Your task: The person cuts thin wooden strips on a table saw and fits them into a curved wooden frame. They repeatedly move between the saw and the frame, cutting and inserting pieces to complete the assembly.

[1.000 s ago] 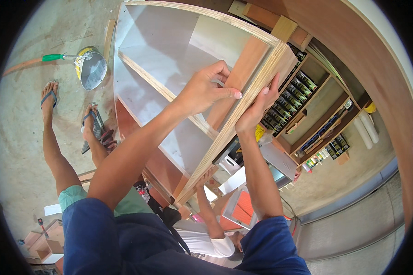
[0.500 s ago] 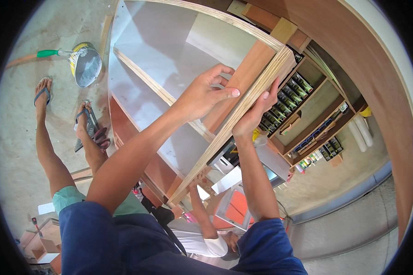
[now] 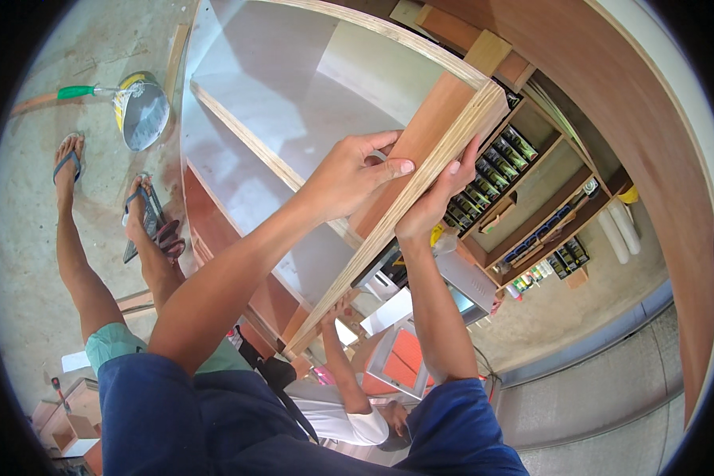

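A long plywood strip (image 3: 426, 178) lies along the edge of a cabinet with pale inner panels (image 3: 274, 119), flush against a reddish-brown wooden board (image 3: 430, 119). My left hand (image 3: 349, 178) grips that board, thumb on its face and fingers curled behind its inner edge. On the outer side, my right hand (image 3: 430, 202) holds the plywood strip, its thumb up and fingers pressed along the strip. A co-worker's hand (image 3: 339, 308) touches the strip's near end.
Shelves with rows of dark packages (image 3: 504, 166) stand on the right. A paint bucket (image 3: 144, 115) and a green-handled tool (image 3: 77, 92) are on the floor at far left. Below the strip sits a grey machine (image 3: 460, 285). A co-worker in a white shirt (image 3: 337, 408) is close by.
The gap between the plywood strip and the reddish-brown board has closed. My left hand has moved slightly down and left, and its fingers now reach behind the board.
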